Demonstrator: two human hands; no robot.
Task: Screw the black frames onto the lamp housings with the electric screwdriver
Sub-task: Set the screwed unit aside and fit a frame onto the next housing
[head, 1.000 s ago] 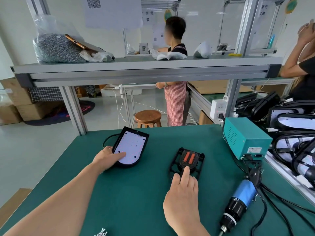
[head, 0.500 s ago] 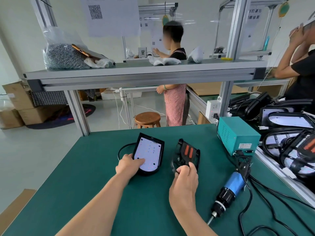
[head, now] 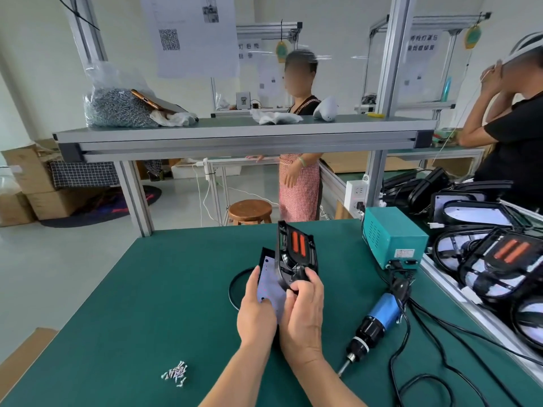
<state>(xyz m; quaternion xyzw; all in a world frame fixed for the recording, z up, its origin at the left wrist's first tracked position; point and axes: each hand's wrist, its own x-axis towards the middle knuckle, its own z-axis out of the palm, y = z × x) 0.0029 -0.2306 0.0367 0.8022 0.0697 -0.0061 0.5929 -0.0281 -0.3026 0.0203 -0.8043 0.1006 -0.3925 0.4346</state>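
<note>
My left hand [head: 256, 311] grips a lamp housing [head: 268, 282] with a white face, lifted off the green table [head: 132, 304] and tilted up. My right hand [head: 302, 312] holds a black frame [head: 295, 254] with two orange bars, standing nearly upright against the housing's right side. Both parts touch in front of me. The electric screwdriver [head: 374, 320], blue and black, lies on the table to the right of my hands, tip toward me. A small heap of screws [head: 176, 373] lies near the front left.
A teal power box [head: 392, 239] stands at the right with black cables [head: 440, 362] trailing over the table. Several lamp assemblies [head: 499, 259] are stacked at the far right. A shelf [head: 235, 136] spans overhead. Two people stand beyond the bench, near a wooden stool [head: 250, 211].
Both hands have lifted the housing and the black frame off the table and brought them together in front of me. The frame now stands upright against the housing.
</note>
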